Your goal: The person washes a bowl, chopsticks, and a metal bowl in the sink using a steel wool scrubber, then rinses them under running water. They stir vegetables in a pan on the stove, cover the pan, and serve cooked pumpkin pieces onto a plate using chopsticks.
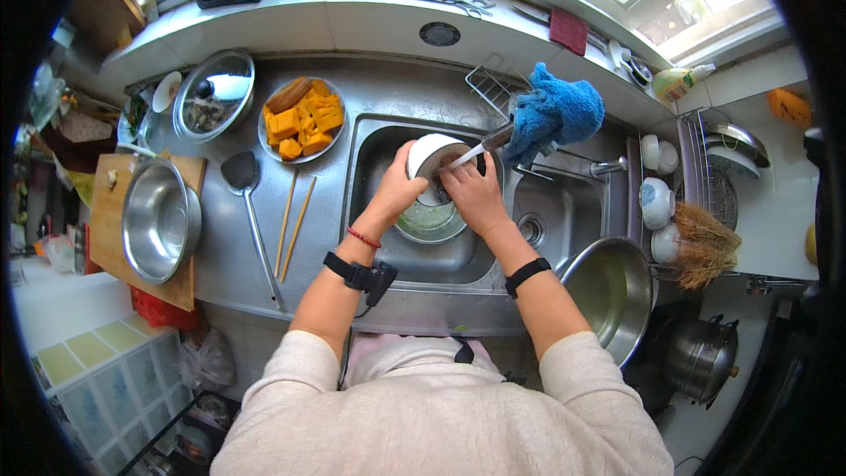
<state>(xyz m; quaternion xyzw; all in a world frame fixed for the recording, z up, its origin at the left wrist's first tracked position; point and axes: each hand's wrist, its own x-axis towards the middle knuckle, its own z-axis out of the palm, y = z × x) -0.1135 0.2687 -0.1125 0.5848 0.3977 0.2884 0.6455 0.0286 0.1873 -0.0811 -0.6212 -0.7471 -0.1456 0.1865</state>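
Bowl (422,155) aslant, mouth toward right hand (473,197)

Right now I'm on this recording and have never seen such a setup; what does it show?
There is no machine: a person works with two bare hands. This single picture comes from a wide fisheye camera worn on the head, looking down, so straight edges bend. The left hand grips a white bowl over the left sink basin; the right hand is at its opening. On the counter to the left lie a plate of orange chunks, a spatula, chopsticks and a wooden board bearing a metal bowl.
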